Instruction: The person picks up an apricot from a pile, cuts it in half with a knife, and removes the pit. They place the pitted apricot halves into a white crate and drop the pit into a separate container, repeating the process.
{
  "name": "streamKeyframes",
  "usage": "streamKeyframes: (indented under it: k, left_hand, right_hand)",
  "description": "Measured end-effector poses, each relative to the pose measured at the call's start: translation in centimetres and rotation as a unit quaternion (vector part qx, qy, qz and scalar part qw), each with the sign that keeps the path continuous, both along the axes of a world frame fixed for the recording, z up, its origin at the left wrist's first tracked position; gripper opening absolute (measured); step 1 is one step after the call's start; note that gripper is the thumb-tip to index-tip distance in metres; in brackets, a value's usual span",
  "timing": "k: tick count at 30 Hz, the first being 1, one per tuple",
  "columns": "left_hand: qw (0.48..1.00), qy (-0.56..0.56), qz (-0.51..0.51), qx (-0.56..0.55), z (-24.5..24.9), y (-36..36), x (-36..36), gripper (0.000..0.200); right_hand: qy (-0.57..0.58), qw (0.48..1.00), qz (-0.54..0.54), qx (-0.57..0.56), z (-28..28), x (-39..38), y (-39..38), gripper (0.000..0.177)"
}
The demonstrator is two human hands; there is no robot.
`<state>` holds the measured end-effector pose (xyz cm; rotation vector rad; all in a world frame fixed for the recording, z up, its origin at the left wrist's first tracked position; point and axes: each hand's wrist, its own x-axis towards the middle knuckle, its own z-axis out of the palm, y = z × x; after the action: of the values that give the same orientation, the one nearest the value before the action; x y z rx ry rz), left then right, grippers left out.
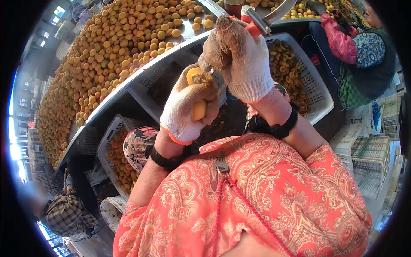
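Note:
My left hand point(188, 105), in a white glove stained brown, is closed round two orange fruits. The upper fruit point(195, 76) shows a brown patch at its top, and the lower fruit point(199, 110) sits between palm and fingers. Just above and to the right, my right hand point(239, 53) wears a dirtier glove and has its fingers curled together close to the upper fruit. What my right fingers hold is hidden. Behind the right hand, a red and metal device point(255, 26) stands at the table edge.
A big heap of orange fruits point(107, 51) lies on the metal table point(188, 32). Crates of peelings point(319, 92) and of fruit pieces point(105, 147) stand right and left below it. One person point(364, 55) sits at right, another point(68, 214) at lower left.

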<state>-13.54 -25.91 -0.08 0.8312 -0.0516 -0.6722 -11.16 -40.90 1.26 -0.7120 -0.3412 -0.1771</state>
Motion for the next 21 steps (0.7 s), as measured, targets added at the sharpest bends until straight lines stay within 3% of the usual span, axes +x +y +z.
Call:
streamKeyframes:
  k: [3,5,8,14,16,17,18,19,20,21]
  left_hand:
    - [0.999,-0.027,0.016,0.020,0.3,-0.6,-0.5,0.031]
    - [0.999,-0.020,0.028,0.002,0.4,-1.1,-0.8,0.033]
    - [0.997,0.011,0.051,0.061,0.6,-1.0,-0.7,0.034]
    - [0.998,-0.011,0.036,0.056,-0.5,-1.7,-0.3,0.037]
    - [0.967,-0.146,0.091,0.189,-2.0,-2.2,0.5,0.037]
    - [0.967,-0.144,0.092,0.190,-3.0,-2.2,1.0,0.037]
    - [0.889,-0.292,0.120,0.331,-4.1,-2.2,1.8,0.038]
    - [0.769,-0.425,0.143,0.456,-5.0,-2.2,2.8,0.038]
    - [0.702,-0.505,0.165,0.474,-5.8,-1.9,3.7,0.039]
    - [0.702,-0.503,0.166,0.476,-6.1,-1.7,4.3,0.039]
  right_hand:
    - [0.022,0.998,-0.049,0.022,0.2,-0.5,0.9,0.027]
    - [0.055,0.996,-0.010,0.069,0.2,-0.6,0.8,0.027]
    - [0.102,0.992,0.012,0.068,0.7,-0.6,0.5,0.026]
    - [0.201,0.974,0.003,0.102,0.5,0.3,0.3,0.025]
    - [0.231,0.964,0.001,0.131,-0.4,1.2,0.2,0.020]
    - [0.233,0.964,0.002,0.131,-0.8,1.6,0.3,0.020]
    - [0.257,0.959,-0.029,0.114,-1.0,2.1,0.5,0.020]
    - [0.281,0.953,-0.058,0.096,-1.3,2.7,0.6,0.020]
    - [0.307,0.945,-0.053,0.098,-2.0,3.8,0.5,0.021]
    - [0.308,0.945,-0.051,0.098,-2.8,4.7,0.6,0.021]
